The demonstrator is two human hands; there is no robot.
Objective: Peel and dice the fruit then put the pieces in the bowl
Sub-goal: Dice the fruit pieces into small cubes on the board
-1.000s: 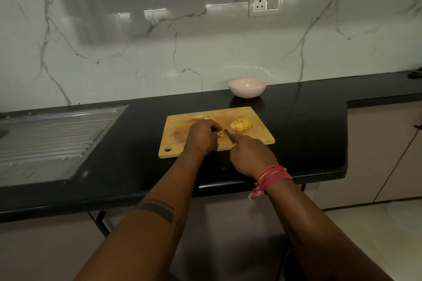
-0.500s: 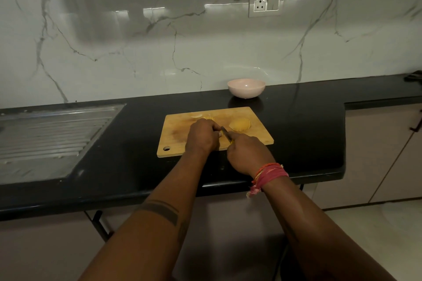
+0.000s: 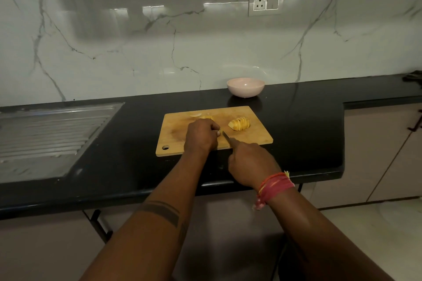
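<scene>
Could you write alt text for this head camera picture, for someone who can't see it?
A person's right hand holds a knife beside the left hand on a wooden cutting board, near sliced yellow fruit. A pink bowl sits behind on the black counter.

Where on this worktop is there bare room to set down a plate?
Bare black counter lies between drainboard and cutting board, and right of the board. Crowded: the board itself, under both hands, knife and sliced fruit.
</scene>
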